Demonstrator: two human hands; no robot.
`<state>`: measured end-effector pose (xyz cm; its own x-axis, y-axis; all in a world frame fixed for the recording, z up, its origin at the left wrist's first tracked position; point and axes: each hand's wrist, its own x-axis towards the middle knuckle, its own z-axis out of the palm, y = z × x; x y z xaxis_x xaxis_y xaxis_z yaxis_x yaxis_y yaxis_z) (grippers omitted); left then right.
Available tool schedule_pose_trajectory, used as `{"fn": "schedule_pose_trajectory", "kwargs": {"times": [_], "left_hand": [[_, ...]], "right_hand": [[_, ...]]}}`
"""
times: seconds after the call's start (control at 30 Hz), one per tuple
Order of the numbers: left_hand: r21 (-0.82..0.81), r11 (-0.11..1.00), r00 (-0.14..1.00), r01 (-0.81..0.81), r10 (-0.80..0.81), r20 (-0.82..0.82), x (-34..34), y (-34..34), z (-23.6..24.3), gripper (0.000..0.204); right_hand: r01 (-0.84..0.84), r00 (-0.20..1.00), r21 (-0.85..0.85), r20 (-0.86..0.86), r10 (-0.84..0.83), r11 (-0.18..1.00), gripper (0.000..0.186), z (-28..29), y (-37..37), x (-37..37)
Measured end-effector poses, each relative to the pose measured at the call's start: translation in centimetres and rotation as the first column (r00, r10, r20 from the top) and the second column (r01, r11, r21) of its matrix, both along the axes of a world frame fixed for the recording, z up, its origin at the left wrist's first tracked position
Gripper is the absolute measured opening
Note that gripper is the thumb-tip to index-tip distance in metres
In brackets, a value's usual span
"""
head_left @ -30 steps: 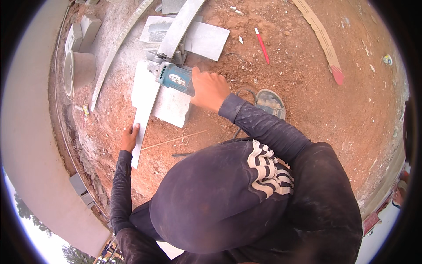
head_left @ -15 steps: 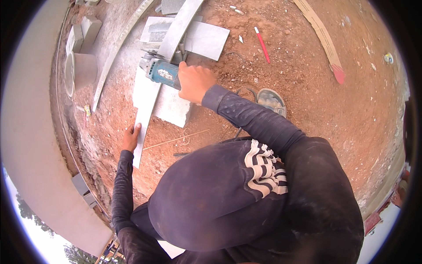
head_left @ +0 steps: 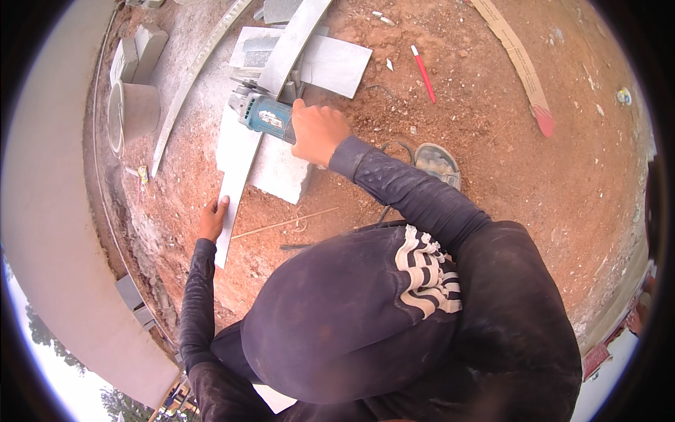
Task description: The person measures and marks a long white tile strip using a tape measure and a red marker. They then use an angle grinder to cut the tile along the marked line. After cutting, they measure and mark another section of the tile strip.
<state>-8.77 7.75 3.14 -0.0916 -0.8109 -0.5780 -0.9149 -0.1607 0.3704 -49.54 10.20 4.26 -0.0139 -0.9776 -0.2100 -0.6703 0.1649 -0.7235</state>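
A long, narrow pale strip of stone or tile (head_left: 238,184) slants away from me over a stack of slabs. My left hand (head_left: 214,219) grips its near end, thumb on top and the fingers hidden at the edge and beneath. Wrapped around the body of a blue angle grinder (head_left: 266,116) is my right hand (head_left: 320,133). The grinder's head and dark disc (head_left: 246,86) lie across the strip at its left edge; whether the disc touches it I cannot tell. Under the strip sits a pale thick block (head_left: 283,172).
Flat grey slabs (head_left: 337,63) lie beyond the grinder. A bucket (head_left: 137,111) rests on its side at left, near a long curved strip (head_left: 184,88). On the reddish soil at right are a red marker-like stick (head_left: 423,74) and a cardboard strip (head_left: 517,60). A sandalled foot (head_left: 437,166) is close to my right forearm.
The whole view has shifted slightly to the right. Both hands, the grinder and the strip keep the same places relative to each other.
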Motion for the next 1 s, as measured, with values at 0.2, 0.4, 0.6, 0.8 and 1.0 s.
{"fn": "schedule_pose_trajectory", "kwargs": {"times": [0.2, 0.4, 0.6, 0.8, 1.0], "left_hand": [[-0.034, 0.999, 0.999, -0.003, 0.001, -0.053, 0.1, 0.3, -0.5, 0.051], [-0.015, 1.0, 0.998, -0.02, 0.019, -0.055, 0.2, 0.3, -0.4, 0.05], [-0.026, 1.0, 0.998, -0.015, 0.013, -0.062, 0.5, 0.4, -0.5, 0.052], [-0.002, 1.0, 0.998, -0.012, 0.012, -0.056, -1.0, 0.4, 0.2, 0.048], [0.012, 0.999, 0.997, -0.042, 0.042, -0.058, -0.4, 0.3, -0.1, 0.047]], "right_hand": [[0.021, 1.0, -0.007, -0.022, -0.021, 1.0, 0.042, -0.5, 2.2, -1.0], [0.04, 0.999, 0.021, 0.0, -0.04, 0.999, 0.045, 0.2, 3.5, -1.7], [0.032, 0.999, 0.017, 0.002, -0.032, 0.999, 0.043, 0.1, 3.5, -1.7], [-0.008, 1.0, 0.033, -0.024, 0.009, 0.999, 0.035, 0.7, 1.8, -1.4], [-0.019, 1.0, 0.036, 0.013, 0.018, 0.999, 0.031, 1.0, -0.3, -0.3]]}}
